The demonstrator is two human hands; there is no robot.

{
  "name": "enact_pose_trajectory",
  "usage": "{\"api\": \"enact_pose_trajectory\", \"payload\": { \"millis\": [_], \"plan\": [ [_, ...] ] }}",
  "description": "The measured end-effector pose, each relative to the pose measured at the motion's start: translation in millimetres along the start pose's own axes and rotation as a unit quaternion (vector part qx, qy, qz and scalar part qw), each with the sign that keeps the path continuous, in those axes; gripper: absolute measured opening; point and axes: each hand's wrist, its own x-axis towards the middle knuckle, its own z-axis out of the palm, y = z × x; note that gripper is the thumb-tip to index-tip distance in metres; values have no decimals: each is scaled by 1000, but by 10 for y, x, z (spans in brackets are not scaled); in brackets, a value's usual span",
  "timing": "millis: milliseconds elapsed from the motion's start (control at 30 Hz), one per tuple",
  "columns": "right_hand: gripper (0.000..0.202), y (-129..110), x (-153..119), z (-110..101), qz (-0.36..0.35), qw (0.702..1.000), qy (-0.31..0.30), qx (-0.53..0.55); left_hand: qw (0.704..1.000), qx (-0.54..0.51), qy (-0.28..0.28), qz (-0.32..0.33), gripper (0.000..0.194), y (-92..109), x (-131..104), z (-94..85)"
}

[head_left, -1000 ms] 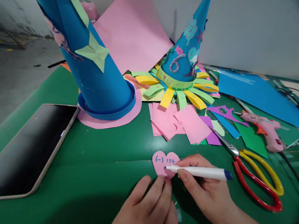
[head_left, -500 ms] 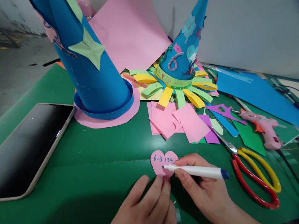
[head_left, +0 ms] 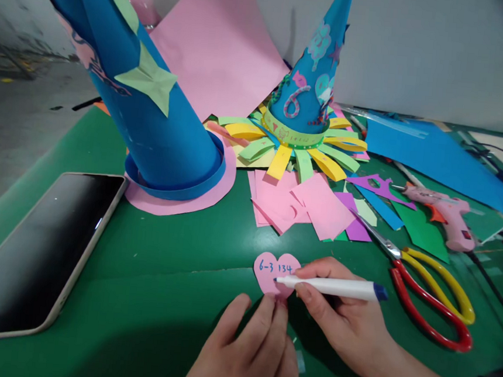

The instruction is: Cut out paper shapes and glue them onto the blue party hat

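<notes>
A small pink paper heart (head_left: 264, 280) lies on the green table, with "6-3 134" written in blue across its upper part. My left hand (head_left: 248, 349) reaches from below, its fingertips holding the heart's lower point; the thumb's exact place is hard to see. A white marker (head_left: 344, 288) with a dark blue end is gripped between thumb and fingers of my right hand (head_left: 341, 319). Its tip is on or just over the middle of the heart, below the writing. My right fingertips are beside the heart's right edge.
Scissors (head_left: 431, 292) lie right of my right hand, before a pink glue gun (head_left: 447, 211). Pink paper pieces (head_left: 324, 206) are behind the heart. A tall blue hat (head_left: 163, 140) and decorated blue cone (head_left: 304, 93) stand further back. A phone (head_left: 38, 252) lies left.
Almost nothing differs. The whole view has shifted very slightly, and both hands, the marker and the heart keep the same places relative to each other.
</notes>
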Motion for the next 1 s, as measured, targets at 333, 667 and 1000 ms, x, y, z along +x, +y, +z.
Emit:
{"api": "enact_pose_trajectory", "payload": {
  "millis": [333, 667, 1000],
  "plan": [
    [8, 0, -2, 1, 1, 1000, -3, 1, 1000, 6, -1, 0, 15, -6, 5, 2],
    [7, -1, 1, 9, 1, 1000, -2, 4, 1000, 4, 5, 2, 15, 1, -9, 7],
    [6, 2, 2, 17, 9, 1000, 3, 19, 1000, 8, -6, -1, 15, -4, 1, -17]
  ]
}}
